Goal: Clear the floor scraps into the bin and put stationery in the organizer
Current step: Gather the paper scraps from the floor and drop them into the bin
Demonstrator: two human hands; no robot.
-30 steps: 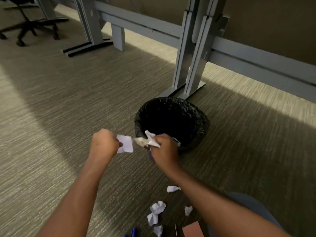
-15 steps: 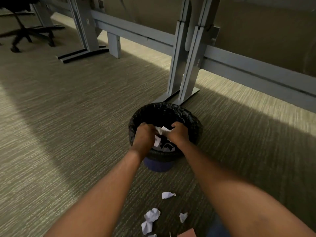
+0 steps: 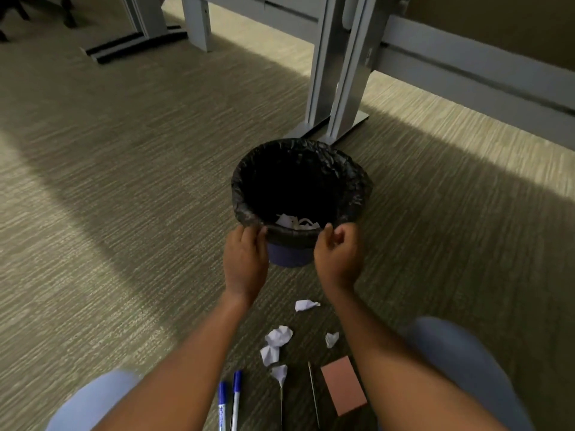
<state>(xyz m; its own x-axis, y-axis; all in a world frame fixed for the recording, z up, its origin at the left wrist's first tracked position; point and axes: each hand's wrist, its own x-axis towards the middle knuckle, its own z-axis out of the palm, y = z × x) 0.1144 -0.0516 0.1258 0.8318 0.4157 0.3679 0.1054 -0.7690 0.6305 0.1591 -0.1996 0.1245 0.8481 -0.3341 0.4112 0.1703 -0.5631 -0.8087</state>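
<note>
Round bin (image 3: 357,194) (crinkled black liner); left hand (image 3: 245,262), right hand (image 3: 337,259) empty, each grip loosely curled.

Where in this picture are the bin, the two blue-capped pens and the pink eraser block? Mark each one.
bin (image 3: 245,194): head view, on the left rim of its black liner.
blue-capped pens (image 3: 222,396): head view, on the cap of the left pen.
pink eraser block (image 3: 343,385): head view, middle of its top face.
</note>
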